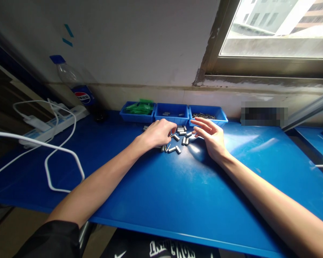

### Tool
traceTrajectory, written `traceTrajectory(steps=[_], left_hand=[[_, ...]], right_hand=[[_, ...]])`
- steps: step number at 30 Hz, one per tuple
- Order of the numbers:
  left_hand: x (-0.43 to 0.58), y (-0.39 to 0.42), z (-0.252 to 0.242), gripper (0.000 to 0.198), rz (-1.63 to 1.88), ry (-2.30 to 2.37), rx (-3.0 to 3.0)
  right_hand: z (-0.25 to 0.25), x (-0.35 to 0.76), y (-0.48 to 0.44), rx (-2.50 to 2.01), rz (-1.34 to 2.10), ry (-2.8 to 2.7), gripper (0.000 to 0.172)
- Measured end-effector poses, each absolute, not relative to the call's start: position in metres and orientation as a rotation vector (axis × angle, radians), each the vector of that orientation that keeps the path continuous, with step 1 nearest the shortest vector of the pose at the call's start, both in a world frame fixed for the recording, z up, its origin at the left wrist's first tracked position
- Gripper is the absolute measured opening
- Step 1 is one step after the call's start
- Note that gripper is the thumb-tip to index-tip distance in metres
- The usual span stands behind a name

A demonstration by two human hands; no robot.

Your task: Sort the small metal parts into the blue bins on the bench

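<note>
Several small silver blocks with dark sides [178, 150] lie scattered on the blue table [161, 193]; I cannot make out their exact kind. My left hand [159, 133] is over the left part of this pile, its fingers curled downward and closed. What is between its fingertips, if anything, is hidden. To the right of the pile, my right hand [212, 138] hovers with its fingers apart and nothing visible in them. Its fingertips are near the front of the right blue bin [221, 116], which holds many thin dark metal pieces.
The middle blue bin [171, 119] holds a few small silver blocks, and the left blue bin [136, 118] has green plastic bags [139, 106]. At the left are a cola bottle [82, 94], a power strip [47, 130] and looping white cables [47, 168]. A window [274, 46] is at right.
</note>
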State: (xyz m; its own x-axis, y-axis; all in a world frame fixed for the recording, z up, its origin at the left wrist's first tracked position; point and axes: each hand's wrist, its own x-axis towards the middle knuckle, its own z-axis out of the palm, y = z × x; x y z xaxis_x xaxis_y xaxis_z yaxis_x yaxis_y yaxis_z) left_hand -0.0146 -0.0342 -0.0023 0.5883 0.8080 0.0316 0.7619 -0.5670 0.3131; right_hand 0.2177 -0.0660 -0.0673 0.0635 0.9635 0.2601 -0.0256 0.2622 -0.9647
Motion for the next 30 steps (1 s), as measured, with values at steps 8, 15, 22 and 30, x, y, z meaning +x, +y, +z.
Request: traceTrajectory(steps=[8, 15, 22, 30], left_hand=[[-0.016, -0.031, -0.001, 0.023, 0.439, 1.281, 2.415], [-0.022, -0.021, 0.002, 0.017, 0.786, 1.164, 2.170], [-0.018, -0.020, 0.002, 0.024, 0.971, 0.931, 1.830], [-0.015, -0.022, -0.005, 0.027, 0.909, 0.882, 1.760]], right_hand=[[-0.067, 0.217, -0.066, -1.024, 0.975, -1.270, 0.044], [-0.065, 0.216, -0.067, -1.039, 0.993, -1.295, 0.044], [-0.056, 0.214, -0.077, -1.041, 1.117, -1.408, 0.042], [-0.056, 0.214, -0.076, -1.026, 1.174, -1.373, 0.046]])
